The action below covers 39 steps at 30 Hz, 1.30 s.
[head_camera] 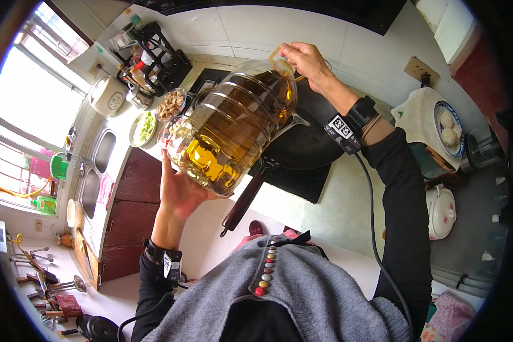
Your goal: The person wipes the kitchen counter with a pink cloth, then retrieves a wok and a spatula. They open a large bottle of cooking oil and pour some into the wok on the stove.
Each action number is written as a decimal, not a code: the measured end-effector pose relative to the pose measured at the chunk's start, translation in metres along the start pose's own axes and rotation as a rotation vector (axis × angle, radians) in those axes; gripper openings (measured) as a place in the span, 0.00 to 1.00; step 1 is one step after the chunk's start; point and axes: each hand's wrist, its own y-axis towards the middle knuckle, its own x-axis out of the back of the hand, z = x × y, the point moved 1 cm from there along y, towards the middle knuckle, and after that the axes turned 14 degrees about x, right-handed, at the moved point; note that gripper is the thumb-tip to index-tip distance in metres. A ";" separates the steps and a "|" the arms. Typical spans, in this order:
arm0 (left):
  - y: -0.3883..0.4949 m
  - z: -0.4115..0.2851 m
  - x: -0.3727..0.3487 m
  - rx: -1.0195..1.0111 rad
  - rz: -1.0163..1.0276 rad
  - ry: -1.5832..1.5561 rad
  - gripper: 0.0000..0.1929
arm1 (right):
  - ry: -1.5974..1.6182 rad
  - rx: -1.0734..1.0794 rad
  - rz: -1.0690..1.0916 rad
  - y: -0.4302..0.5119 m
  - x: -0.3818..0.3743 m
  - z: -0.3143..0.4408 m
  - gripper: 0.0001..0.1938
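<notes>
A large clear plastic jug of golden cooking oil [239, 119] is tilted over a dark wok [316, 141] on the stove. My right hand [303, 62] grips the jug's yellowish handle [275, 53] near its neck. Under the base, my left hand [181, 192] supports the jug with palm and fingers. The oil lies toward the neck end, which points to the upper right. Hidden behind the jug and my right hand is its mouth, so I cannot tell whether oil flows. A metal spatula [298, 121] rests in the wok, whose dark handle [244, 209] points toward me.
Left of the stove stand a plate of chopped green vegetables [144, 128], a bowl of brown food pieces [171, 104], a spice rack [154, 55] and a double sink [92, 188]. At right, a plate of pale round food [449, 128] sits on a cloth-covered appliance [414, 109]. A cable [371, 205] hangs from my right wrist.
</notes>
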 end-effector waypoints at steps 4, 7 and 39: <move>0.005 0.001 -0.007 0.019 0.060 -0.011 0.46 | 0.007 -0.031 0.012 0.004 0.007 -0.007 0.17; 0.006 0.001 -0.012 0.013 0.021 0.010 0.46 | 0.001 -0.044 0.020 0.006 0.011 -0.013 0.17; 0.020 0.005 -0.005 0.093 0.011 0.043 0.40 | -0.065 -0.130 -0.105 -0.039 0.049 0.002 0.17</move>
